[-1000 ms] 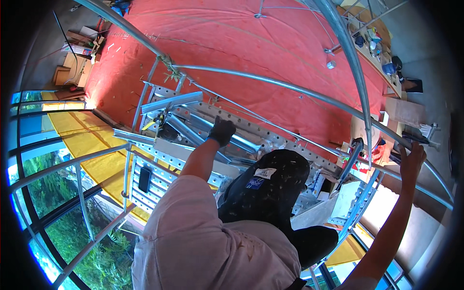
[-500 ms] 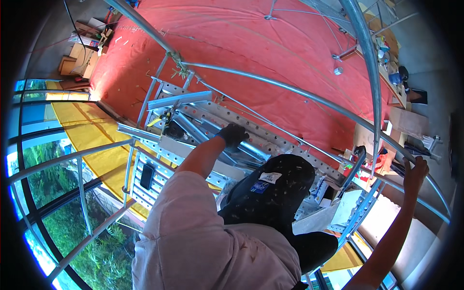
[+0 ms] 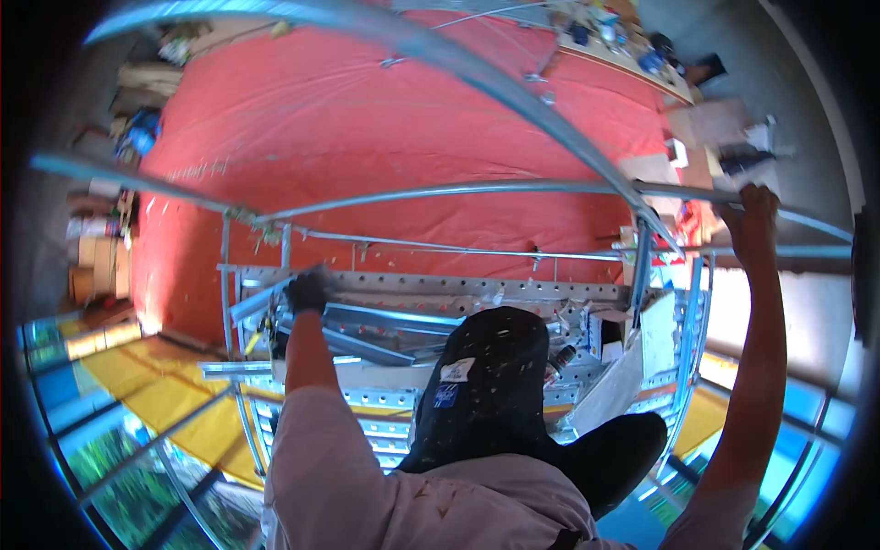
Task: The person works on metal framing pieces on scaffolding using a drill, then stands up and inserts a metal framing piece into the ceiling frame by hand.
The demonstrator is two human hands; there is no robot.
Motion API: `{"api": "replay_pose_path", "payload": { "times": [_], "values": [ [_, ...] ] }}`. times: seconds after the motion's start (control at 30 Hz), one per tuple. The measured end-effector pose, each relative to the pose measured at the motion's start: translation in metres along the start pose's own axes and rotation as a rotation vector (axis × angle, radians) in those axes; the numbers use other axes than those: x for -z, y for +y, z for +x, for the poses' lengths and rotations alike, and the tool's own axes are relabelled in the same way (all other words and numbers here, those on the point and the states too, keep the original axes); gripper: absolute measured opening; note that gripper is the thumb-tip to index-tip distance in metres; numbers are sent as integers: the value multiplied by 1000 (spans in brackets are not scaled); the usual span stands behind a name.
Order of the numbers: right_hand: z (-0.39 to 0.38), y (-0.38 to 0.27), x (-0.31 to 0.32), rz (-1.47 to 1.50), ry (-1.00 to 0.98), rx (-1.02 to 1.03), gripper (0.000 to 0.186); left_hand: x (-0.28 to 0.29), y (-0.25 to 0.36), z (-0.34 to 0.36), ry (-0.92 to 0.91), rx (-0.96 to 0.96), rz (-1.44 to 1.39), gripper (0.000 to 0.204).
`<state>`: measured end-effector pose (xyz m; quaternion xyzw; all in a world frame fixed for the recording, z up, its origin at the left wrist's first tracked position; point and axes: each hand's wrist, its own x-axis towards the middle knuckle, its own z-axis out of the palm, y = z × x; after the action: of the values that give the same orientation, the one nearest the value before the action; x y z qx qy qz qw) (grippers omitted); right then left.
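Observation:
My left hand (image 3: 307, 291), in a dark glove, is over the left end of a perforated metal scaffold platform (image 3: 440, 285). It is next to a short metal channel (image 3: 259, 301) and overlaps its end; blur hides whether the fingers grip it. Several long metal channels (image 3: 362, 348) lie on the platform to the right of this hand. My bare right hand (image 3: 753, 203) is raised at the far right, its fingers closed around a scaffold rail (image 3: 550, 187). My bent knee in dark trousers stands between my arms.
A thick tube (image 3: 477, 69) arches across the top. Below spreads a red floor sheet (image 3: 394, 137), with a yellow sheet (image 3: 156, 394) at left by the windows. A bottle (image 3: 559, 359) and pale board (image 3: 610, 390) are right of my knee. A cluttered table (image 3: 623, 69) stands far right.
The view has turned, so the platform now runs level across it. My left hand has moved from the long channels to the short channel at the left end. My right hand stays on the rail.

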<state>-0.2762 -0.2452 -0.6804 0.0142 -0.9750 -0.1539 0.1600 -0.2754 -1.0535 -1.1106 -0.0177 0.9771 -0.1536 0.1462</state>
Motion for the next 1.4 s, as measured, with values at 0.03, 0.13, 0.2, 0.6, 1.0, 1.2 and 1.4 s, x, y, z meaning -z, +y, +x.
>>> {"api": "replay_pose_path", "payload": {
  "times": [0.03, 0.13, 0.2, 0.6, 1.0, 1.2, 1.4],
  "values": [
    [-4, 3, 11, -39, -16, -1, 48, 9, 39, 3, -28, -36, -80, 18],
    [-5, -1, 27, -54, -95, -111, 50, 36, 55, 9, -88, -167, -204, 21],
    [1, -14, 26, -10, -85, -144, 50, 28, 14, 4, 253, -388, -422, 32],
    [-10, -11, 29, -8, 0, -147, 54, 193, 85, -33, 302, -510, -372, 21],
    [2, 2, 60, 119, -304, -165, 77, 394, 246, -103, 234, -923, -1089, 34],
    [-42, 8, 40, 582, -105, -61, 84, 449, 370, -143, -80, -1206, -1513, 38],
    [-196, -19, -1, 1633, -346, -396, 97, 477, 493, -183, -878, -998, -1999, 54]
  ]
}}
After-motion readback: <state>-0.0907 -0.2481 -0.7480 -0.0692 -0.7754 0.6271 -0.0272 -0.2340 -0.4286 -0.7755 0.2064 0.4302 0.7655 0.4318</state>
